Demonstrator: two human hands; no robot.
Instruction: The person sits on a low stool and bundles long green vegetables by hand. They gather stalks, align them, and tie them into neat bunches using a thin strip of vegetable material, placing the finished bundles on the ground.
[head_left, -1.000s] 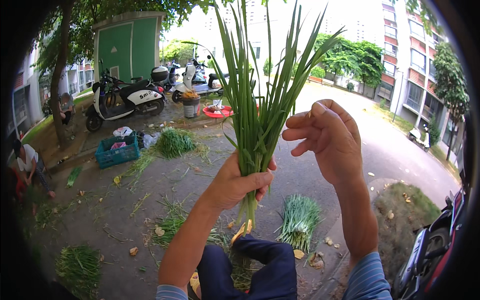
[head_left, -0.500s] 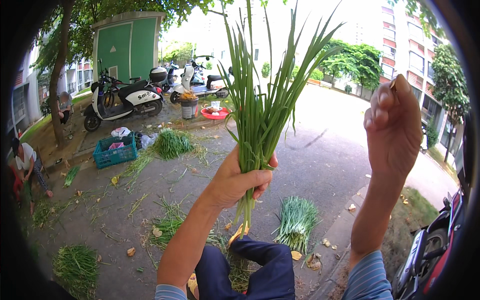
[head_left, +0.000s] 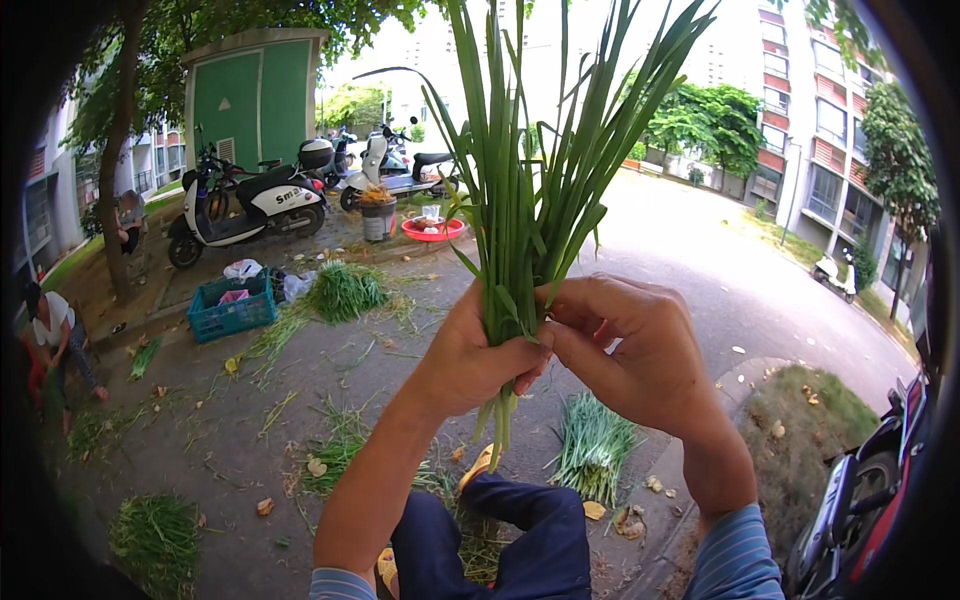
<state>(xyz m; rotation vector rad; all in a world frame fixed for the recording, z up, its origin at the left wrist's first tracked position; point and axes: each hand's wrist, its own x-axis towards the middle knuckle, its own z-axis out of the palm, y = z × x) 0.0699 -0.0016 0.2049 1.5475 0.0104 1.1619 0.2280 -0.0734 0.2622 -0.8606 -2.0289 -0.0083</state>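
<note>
My left hand [head_left: 478,357] is wrapped round the lower stems of a bunch of garlic chives [head_left: 530,190], held upright with the long flat leaves fanning out at the top. The pale stem ends stick out below my fist. Beside it, my right hand [head_left: 632,350] pinches at the right edge of the bunch, just above my left thumb; the fingertips are partly hidden by leaves. On the ground by my legs lies a neat pile of chives [head_left: 597,447] with white stem ends. A looser heap of chives [head_left: 345,455] spreads left of my knees.
Another green heap [head_left: 153,543] sits at the lower left. Farther off are a teal crate [head_left: 232,306], a chive pile [head_left: 345,290], a bucket [head_left: 378,217], a red basin [head_left: 433,230] and parked scooters [head_left: 255,200]. Another person [head_left: 62,335] bends over at far left. A red vehicle [head_left: 880,490] stands at right.
My right hand has come down and left from its raised place to the bunch and now pinches at it. The bunch appears slightly nearer, still in my left hand.
</note>
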